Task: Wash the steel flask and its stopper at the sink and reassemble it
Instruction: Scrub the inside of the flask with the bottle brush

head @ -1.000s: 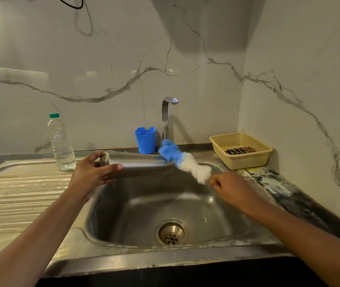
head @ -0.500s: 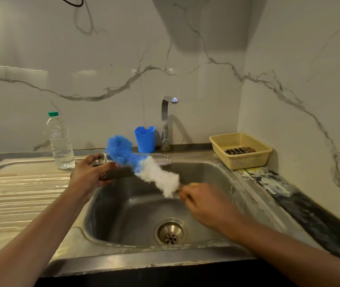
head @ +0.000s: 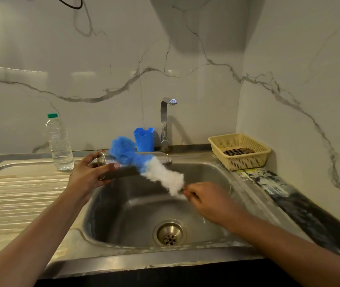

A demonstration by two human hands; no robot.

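Swung leftward, the blue-and-white fluffy brush (head: pixel 144 165) my right hand (head: pixel 206 200) grips crosses the cylindrical steel flask (head: pixel 121 174) gripped by my left hand (head: pixel 86 177).

1. We see a back wall (head: pixel 103 59) and a right wall (head: pixel 309 59), both white with grey veins, meeting in a corner.
2. Along the right wall runs a dark worktop (head: pixel 301 206), stained with pale paint.
3. A black cable (head: pixel 72 8) loops high on the back wall.
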